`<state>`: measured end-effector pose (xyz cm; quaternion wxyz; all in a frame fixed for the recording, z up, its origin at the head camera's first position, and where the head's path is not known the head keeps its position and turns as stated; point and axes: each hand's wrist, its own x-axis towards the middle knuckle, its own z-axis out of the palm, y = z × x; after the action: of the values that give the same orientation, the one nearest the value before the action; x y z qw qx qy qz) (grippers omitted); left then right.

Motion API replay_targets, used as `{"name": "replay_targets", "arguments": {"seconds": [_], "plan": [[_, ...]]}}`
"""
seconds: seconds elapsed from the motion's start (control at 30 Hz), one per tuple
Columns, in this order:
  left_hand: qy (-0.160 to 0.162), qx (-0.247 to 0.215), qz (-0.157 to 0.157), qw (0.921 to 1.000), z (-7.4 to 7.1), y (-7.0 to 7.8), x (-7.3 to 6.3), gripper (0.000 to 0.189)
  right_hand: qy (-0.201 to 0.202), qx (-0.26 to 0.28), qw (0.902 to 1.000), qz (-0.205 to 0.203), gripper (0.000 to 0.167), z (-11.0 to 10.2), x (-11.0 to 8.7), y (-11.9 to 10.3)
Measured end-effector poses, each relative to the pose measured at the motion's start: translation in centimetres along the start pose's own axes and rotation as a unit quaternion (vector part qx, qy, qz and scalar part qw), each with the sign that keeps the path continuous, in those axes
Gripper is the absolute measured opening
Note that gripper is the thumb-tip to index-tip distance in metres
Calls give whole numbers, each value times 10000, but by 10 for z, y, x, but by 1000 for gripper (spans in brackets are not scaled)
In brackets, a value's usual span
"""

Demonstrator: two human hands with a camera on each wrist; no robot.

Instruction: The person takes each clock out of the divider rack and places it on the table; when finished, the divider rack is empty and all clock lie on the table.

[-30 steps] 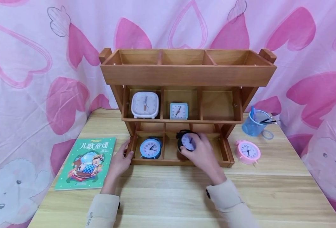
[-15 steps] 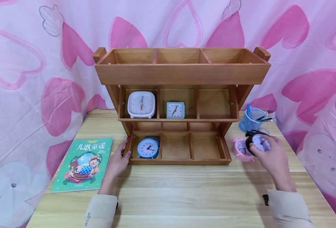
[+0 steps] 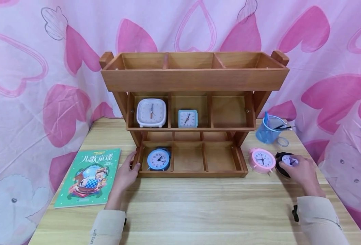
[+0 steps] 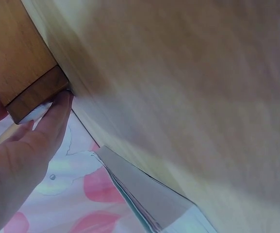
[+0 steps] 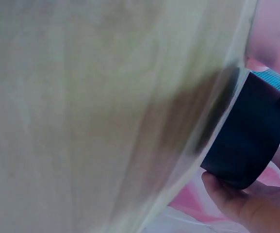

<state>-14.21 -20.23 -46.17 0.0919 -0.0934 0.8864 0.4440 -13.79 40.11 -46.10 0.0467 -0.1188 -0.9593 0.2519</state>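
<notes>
My right hand [image 3: 301, 172] grips a black alarm clock [image 3: 284, 162] with a pale face, low over the table at the right, just beside a pink alarm clock [image 3: 261, 160]. In the right wrist view the black clock [image 5: 249, 133] sits between my fingers at the table's edge. My left hand [image 3: 126, 170] rests with straight fingers against the lower left corner of the wooden shelf rack [image 3: 195, 80]; the left wrist view shows fingertips [image 4: 57, 114] touching the rack's corner [image 4: 30, 94]. A blue round clock [image 3: 158, 159] stands in the bottom left compartment.
A white square clock [image 3: 151, 112] and a small teal clock [image 3: 188, 118] stand on the middle shelf. A green picture book [image 3: 90, 176] lies at the left. A blue pen cup [image 3: 270, 130] stands behind the pink clock. The table's right edge is close to my right hand.
My right hand took the black clock out of the bottom middle compartment, carried it right past the pink clock and lowered it toward the table. The left hand stayed put.
</notes>
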Motion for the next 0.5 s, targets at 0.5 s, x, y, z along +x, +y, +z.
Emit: {"name": "replay_targets", "arguments": {"seconds": [0.5], "plan": [[2,4,8,10000,-1,0,0,59,569,346,9972,-328,63,3,-14,-50]]}}
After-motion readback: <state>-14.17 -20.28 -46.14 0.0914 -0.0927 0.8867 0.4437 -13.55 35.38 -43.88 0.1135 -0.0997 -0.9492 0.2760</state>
